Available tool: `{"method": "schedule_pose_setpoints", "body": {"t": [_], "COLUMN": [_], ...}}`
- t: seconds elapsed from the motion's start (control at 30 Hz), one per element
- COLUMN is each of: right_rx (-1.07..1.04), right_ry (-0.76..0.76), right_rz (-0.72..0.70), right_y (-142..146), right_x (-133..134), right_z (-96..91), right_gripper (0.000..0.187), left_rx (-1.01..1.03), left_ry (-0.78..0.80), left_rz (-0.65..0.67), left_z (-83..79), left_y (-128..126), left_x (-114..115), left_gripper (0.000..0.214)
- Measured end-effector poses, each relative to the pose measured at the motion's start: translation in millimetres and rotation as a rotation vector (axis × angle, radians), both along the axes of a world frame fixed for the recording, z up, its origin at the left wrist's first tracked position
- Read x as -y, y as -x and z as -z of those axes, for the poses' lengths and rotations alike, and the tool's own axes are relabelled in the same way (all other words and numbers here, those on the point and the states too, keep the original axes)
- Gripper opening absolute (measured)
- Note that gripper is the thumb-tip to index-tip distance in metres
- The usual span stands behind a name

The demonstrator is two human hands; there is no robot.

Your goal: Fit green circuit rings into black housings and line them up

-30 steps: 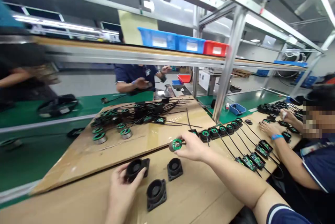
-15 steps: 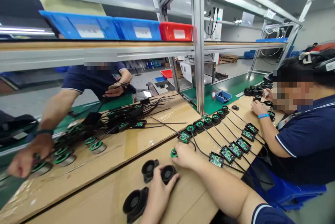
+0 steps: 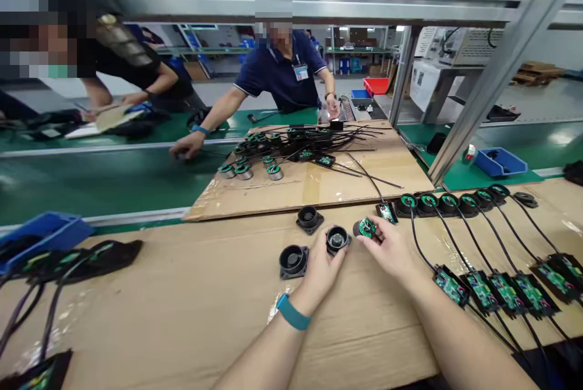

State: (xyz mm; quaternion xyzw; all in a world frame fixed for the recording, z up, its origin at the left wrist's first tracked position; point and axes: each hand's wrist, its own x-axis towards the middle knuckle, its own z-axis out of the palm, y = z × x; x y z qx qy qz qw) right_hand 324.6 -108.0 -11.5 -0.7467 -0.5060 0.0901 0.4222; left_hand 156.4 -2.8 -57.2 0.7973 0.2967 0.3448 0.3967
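My left hand (image 3: 321,262) is closed around a black round housing (image 3: 337,239) with a square flange, its open cup facing up on the cardboard. Just right of it, my right hand (image 3: 392,247) pinches a round motor core (image 3: 365,229) with a green circuit board on top. The core is tilted and apart from the housing. Two more black housings, one behind (image 3: 310,218) and one to the left (image 3: 293,261), stand beside my left hand. Behind my right hand lies a green board in a black case (image 3: 387,212), with a cable running from it.
Wired black housings (image 3: 449,201) form a row at right, cabled to cased green boards (image 3: 503,293). Across the bench, a co-worker's hand (image 3: 187,146) is near a pile of cabled motor cores (image 3: 275,172). A metal post (image 3: 492,68) rises at right; a blue bin (image 3: 50,235) is at left.
The view has swung left and down. My right hand has turned the motor core so its green board shows, close to the housing. The co-worker's hand across has moved left, off the cardboard.
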Motion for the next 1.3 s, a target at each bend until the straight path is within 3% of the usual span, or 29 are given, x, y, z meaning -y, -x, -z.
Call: {"method": "schedule_pose_setpoints", "body": {"t": [0.1, 0.27, 0.67, 0.8, 0.97, 1.07, 1.17, 1.3], "right_rx": [-0.013, 0.204, 0.186, 0.263, 0.3, 0.298, 0.293, 0.248], "right_ry": [-0.222, -0.256, -0.168, -0.141, -0.033, 0.011, -0.005, -0.076], "right_rz": [-0.108, -0.271, -0.078, -0.137, -0.091, -0.163, -0.185, -0.167], "right_y": [18, 30, 42, 42, 42, 40, 38, 37], "right_x": [2, -1, -4, -5, -1, 1, 1, 1], "right_z": [-0.1, 2.9, 3.5, -1.3, -6.3, -6.5, -4.9, -3.7], "right_gripper": [0.048, 0.047, 0.041, 0.045, 0.043, 0.042, 0.04, 0.039], "left_rx": [0.034, 0.069, 0.084, 0.077, -0.008, -0.022, -0.003, -0.006], "left_ry": [-0.059, -0.147, -0.106, -0.005, -0.068, -0.017, 0.066, 0.044], "left_rz": [0.032, 0.076, 0.09, 0.128, 0.086, 0.091, 0.122, 0.05], "left_z": [0.2, 0.5, 3.6, 3.8, 1.8, -1.1, -3.2, -6.8], "left_y": [2, 3, 0, 1, 3, 4, 3, 2], "left_x": [2, 7, 8, 4, 3, 5, 8, 11], "left_gripper": [0.05, 0.056, 0.054, 0.051, 0.046, 0.047, 0.045, 0.046]}}
